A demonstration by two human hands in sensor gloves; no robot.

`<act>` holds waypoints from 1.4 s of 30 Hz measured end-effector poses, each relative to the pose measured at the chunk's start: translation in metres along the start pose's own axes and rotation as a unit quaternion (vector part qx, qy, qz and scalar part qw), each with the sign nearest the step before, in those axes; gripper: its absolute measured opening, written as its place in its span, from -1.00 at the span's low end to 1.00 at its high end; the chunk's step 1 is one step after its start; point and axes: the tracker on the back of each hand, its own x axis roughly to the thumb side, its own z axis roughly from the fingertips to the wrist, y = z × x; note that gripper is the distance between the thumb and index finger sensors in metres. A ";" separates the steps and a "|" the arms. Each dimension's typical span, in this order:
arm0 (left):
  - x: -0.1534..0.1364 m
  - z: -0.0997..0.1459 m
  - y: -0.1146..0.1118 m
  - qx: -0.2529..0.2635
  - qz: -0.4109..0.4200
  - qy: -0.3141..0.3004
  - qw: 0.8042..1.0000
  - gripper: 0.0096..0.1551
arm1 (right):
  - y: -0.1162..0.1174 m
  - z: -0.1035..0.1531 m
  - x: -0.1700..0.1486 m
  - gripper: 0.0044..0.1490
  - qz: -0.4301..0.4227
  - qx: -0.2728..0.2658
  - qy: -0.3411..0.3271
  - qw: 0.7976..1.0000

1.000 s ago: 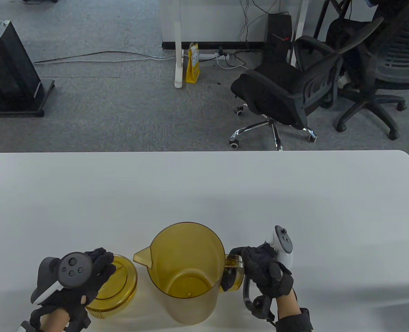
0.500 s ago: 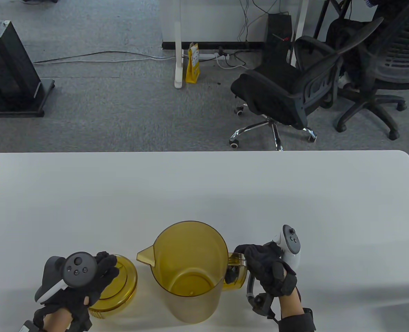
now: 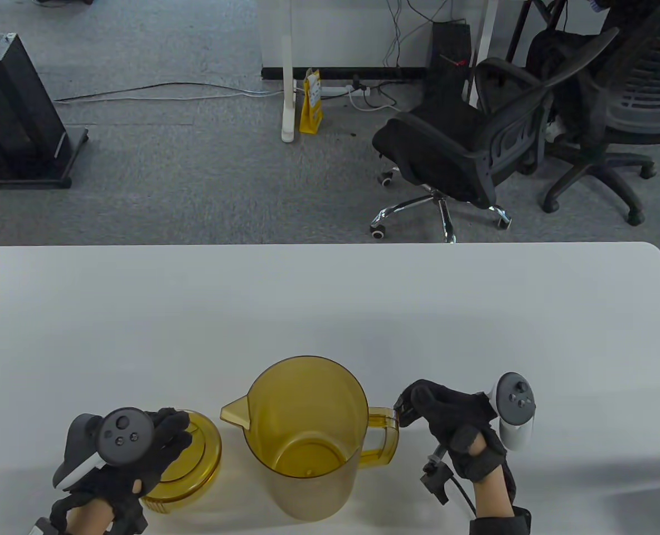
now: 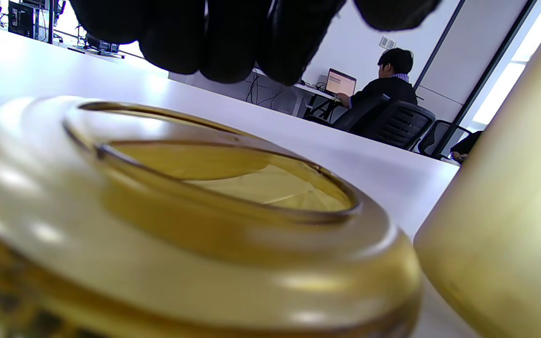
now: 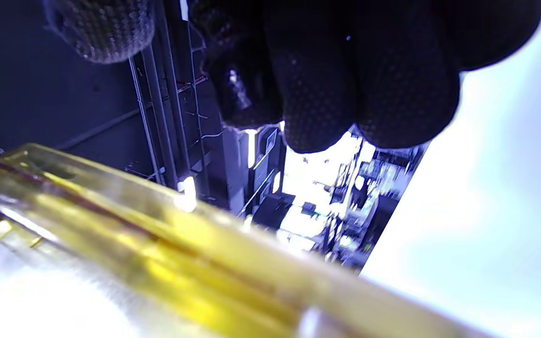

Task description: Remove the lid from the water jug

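The amber water jug stands uncovered near the table's front edge, spout to the left, handle to the right. Its amber lid lies flat on the table just left of the jug. My left hand hovers over the lid's left part; in the left wrist view its fingertips hang above the lid with a gap. My right hand is beside the handle's top corner, loosely curled and holding nothing. In the right wrist view its fingers are clear of the handle.
The white table stretches far beyond the jug. Beyond its far edge are office chairs on grey carpet. The jug wall fills the right side of the left wrist view.
My right hand has let go of the jug's handle and drawn back to the right. The jug stays in place. My left hand has barely shifted over the lid.
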 end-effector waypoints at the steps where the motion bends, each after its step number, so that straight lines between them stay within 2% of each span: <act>1: 0.000 0.000 0.001 0.002 0.003 -0.001 1.000 -0.34 | -0.005 0.004 0.007 -0.17 0.027 -0.015 0.000 1.000; 4: 0.000 0.001 0.003 0.008 0.009 -0.003 1.000 -0.34 | -0.014 0.014 0.020 -0.14 0.080 -0.051 0.004 0.996; 8: -0.001 0.001 0.004 0.013 0.013 -0.003 1.000 -0.34 | -0.018 0.023 0.035 -0.14 0.201 -0.085 0.010 0.976; 11: -0.002 0.001 0.005 0.019 0.015 -0.001 1.000 -0.34 | -0.008 0.024 0.039 -0.14 0.296 -0.058 0.029 0.953; 15: -0.003 0.001 0.004 0.020 0.016 0.000 1.000 -0.34 | 0.005 0.025 0.032 -0.15 0.362 -0.028 0.056 0.930; 19: -0.006 0.001 0.002 0.016 0.016 0.002 1.000 -0.34 | 0.017 0.024 0.019 -0.11 0.380 0.018 0.100 0.919; 22: -0.007 0.000 0.005 0.027 0.026 0.000 0.999 -0.35 | 0.020 0.023 0.013 -0.07 0.396 0.029 0.108 0.912; 31: -0.010 -0.004 0.001 0.054 0.028 -0.018 0.998 -0.35 | 0.026 0.023 -0.003 -0.04 0.381 0.067 0.149 0.910; 42: -0.016 -0.002 0.000 0.043 0.033 -0.010 0.998 -0.34 | 0.023 0.026 -0.007 -0.05 0.387 0.059 0.165 0.905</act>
